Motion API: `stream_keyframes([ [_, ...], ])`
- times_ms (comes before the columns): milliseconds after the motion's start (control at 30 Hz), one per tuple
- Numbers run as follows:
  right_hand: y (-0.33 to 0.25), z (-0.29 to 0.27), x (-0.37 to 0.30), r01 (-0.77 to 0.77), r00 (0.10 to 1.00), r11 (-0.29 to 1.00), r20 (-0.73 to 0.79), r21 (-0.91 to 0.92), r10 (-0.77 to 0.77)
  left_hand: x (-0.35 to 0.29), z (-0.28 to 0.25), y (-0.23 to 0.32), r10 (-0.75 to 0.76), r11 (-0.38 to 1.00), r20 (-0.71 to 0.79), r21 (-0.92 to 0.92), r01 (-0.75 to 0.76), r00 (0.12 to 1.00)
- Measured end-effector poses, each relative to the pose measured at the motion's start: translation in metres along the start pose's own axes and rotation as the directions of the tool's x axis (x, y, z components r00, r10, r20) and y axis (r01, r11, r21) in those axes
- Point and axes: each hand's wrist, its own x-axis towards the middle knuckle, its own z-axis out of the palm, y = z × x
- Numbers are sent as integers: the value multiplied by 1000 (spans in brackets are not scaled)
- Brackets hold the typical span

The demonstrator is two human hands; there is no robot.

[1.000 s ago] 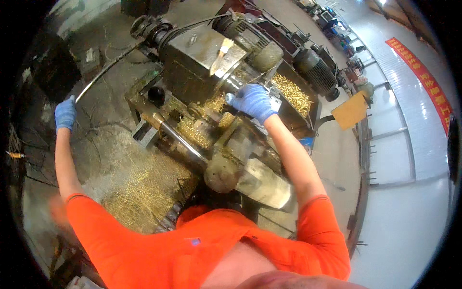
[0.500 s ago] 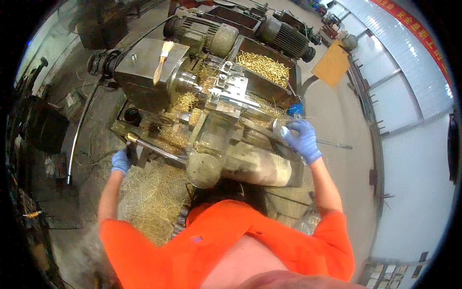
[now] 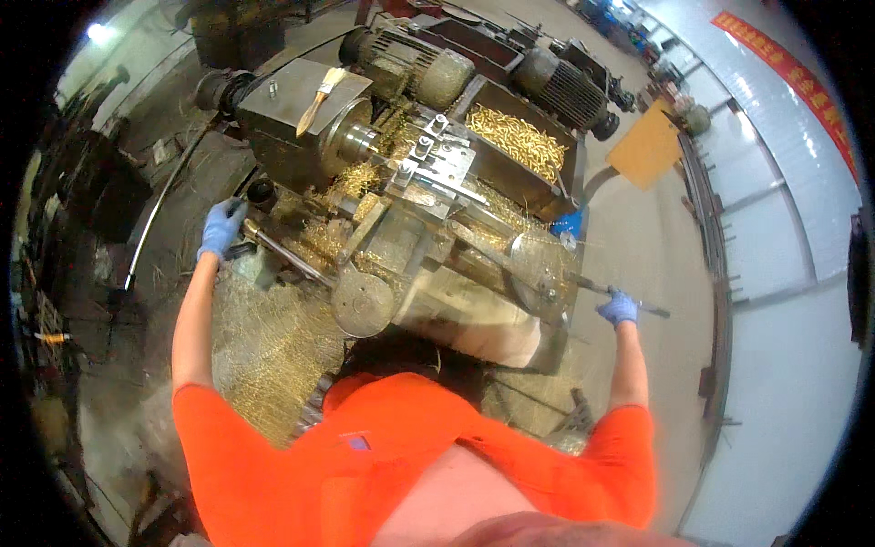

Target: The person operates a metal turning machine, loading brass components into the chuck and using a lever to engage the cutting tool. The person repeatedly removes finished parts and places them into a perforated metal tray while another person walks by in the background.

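A small metal lathe-like machine (image 3: 360,301) stands before me, strewn with golden metal shavings. At its left side my left hand (image 3: 220,230), in a blue glove, is closed at a dark handle-like part, mostly hidden by the fingers. Close beside it a metal bar with a brass-coloured end (image 3: 292,253) slants toward the round plate at the front. On the right, my gloved right hand (image 3: 620,308) is closed around a long metal lever (image 3: 653,311) that sticks out from the machine. Between the hands sits the metal tool block (image 3: 445,162), facing the round chuck (image 3: 357,141).
A paintbrush (image 3: 319,102) lies on the headstock. Behind the tool block, a metal bin (image 3: 571,173) holds many small brass pieces. Motors (image 3: 565,87) stand farther back. A tan board (image 3: 644,146) is at the right, and shavings (image 3: 264,356) cover the mesh near my left arm.
My right hand has left the round part at the machine's right end and moved outward onto the lever. My left hand has moved forward along the machine's left side. The view has shifted slightly.
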Motion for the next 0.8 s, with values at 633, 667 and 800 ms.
stream_keyframes([
  [633,50,126,-133,-285,959,889,99,358,267,13,47,30,-362,916,-259,-278,290,895],
  [667,68,132,-148,-329,943,908,130,258,305,12,46,18,-266,964,-384,-108,243,884],
  [800,107,154,-178,-377,906,926,212,15,365,12,47,27,-290,950,-411,-12,313,864],
])
